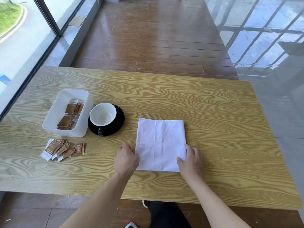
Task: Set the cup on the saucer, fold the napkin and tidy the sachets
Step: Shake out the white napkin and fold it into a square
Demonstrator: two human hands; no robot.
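Left hand (126,157): grips napkin's (161,143) left near edge.
Right hand (190,159): fingers curled on its right near corner.
Cup (102,115): on saucer (119,119).
Table (213,112): near edge by hands.

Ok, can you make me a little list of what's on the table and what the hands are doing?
cup: white inside, on the black saucer
cup spot
napkin: white, flat on the table
box: white, some sachets inside
loose sachets: pile beside the box
left hand: at napkin's left edge
right hand: on napkin's right corner
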